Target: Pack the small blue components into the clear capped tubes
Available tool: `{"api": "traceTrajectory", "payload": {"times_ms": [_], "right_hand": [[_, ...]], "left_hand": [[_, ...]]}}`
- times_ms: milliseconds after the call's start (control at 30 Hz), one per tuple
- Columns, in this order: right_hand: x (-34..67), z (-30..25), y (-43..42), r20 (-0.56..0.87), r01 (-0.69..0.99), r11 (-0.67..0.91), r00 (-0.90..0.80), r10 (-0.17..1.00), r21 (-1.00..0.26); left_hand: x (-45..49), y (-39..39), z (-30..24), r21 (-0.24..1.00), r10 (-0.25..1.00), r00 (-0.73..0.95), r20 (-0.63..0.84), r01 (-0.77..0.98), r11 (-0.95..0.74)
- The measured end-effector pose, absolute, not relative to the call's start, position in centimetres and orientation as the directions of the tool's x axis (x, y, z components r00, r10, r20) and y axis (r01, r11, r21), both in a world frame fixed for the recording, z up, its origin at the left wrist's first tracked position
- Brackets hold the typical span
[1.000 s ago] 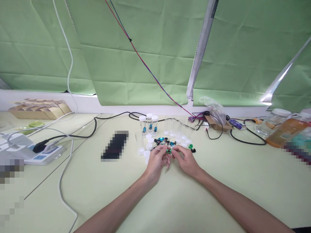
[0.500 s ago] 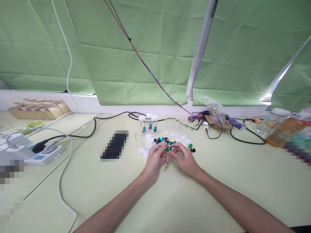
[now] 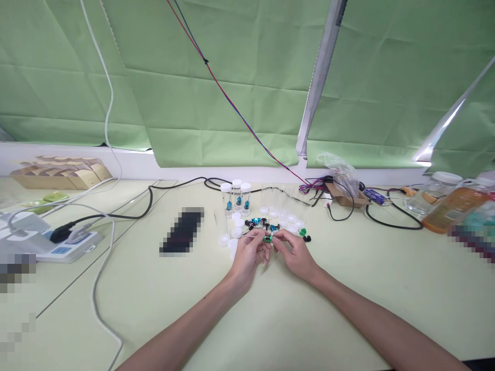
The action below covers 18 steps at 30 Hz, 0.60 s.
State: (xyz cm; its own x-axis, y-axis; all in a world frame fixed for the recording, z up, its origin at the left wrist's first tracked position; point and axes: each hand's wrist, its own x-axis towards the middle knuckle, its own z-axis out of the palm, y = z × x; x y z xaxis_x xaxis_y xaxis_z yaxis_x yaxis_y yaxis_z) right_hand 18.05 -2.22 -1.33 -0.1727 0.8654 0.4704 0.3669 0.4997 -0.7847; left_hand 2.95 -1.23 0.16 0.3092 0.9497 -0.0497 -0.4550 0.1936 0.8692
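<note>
Between the thumb and fingers of my left hand (image 3: pixel 246 259) is a small shiny green part (image 3: pixel 267 239), with a thin pale strand sticking out to the left. My right hand (image 3: pixel 297 257) is closed in a pinch at the right end of that part; whether it grips a separate tiny piece there cannot be made out. Just beyond the fingertips lie small blue and black parts (image 3: pixel 256 222). A green piece (image 3: pixel 302 232) and a black piece (image 3: pixel 307 238) rest right of them. White caps (image 3: pixel 236 233) are scattered around.
Three capped clear tubes (image 3: pixel 246 198) with blue parts inside stand behind the caps. Other clear tubes (image 3: pixel 270 196) are to their right. A blurred dark rectangle (image 3: pixel 182 232) lies left. A power strip (image 3: pixel 73 247), cables, a cardboard box (image 3: pixel 64 175) and an orange-filled bottle (image 3: pixel 456 206) flank the table.
My right fingertips have drawn in closer around the right end of the green part, which has turned slightly. My left hand keeps its hold almost in place.
</note>
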Motion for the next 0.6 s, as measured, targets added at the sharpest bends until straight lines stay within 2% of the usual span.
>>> {"api": "traceTrajectory", "payload": {"times_ms": [600], "right_hand": [[18.07,-1.59,-2.41,0.485,0.341,0.516,-0.178,0.856,-0.786]], "left_hand": [[2.84,-1.1,-0.03,0.876,0.955,0.296,-0.025,-0.453,0.163]]}}
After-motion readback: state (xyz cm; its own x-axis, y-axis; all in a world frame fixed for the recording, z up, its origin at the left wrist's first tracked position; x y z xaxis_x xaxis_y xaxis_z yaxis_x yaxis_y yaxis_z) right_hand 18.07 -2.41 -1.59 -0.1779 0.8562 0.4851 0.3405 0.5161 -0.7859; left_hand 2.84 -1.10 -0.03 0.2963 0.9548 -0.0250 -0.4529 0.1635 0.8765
